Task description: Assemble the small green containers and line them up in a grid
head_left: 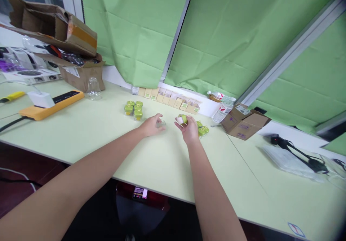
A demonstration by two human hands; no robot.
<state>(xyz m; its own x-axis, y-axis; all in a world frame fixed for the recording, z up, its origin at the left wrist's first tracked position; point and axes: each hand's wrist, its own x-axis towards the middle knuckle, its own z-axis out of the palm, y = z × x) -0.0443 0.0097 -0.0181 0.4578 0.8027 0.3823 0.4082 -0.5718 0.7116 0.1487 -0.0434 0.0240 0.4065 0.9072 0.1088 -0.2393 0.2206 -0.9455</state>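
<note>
Over the middle of the table, my left hand [152, 126] has its fingers curled around a small clear cup [160, 123]. My right hand [189, 128] grips a green lid [183, 118] whose pale inner side faces left; the two pieces are apart. Left of my left hand stands a group of several small clear containers with green lids [137, 113]. More green-lidded containers [204, 130] sit just right of my right hand, partly covered by it.
A row of small beige boxes [164, 97] lines the back edge. At left are an orange power strip [51, 105], a glass jar [93, 89] and stacked cardboard boxes [83, 77]. A carton [243, 122], a plastic packet [223, 112] and black cables [300, 152] lie at right.
</note>
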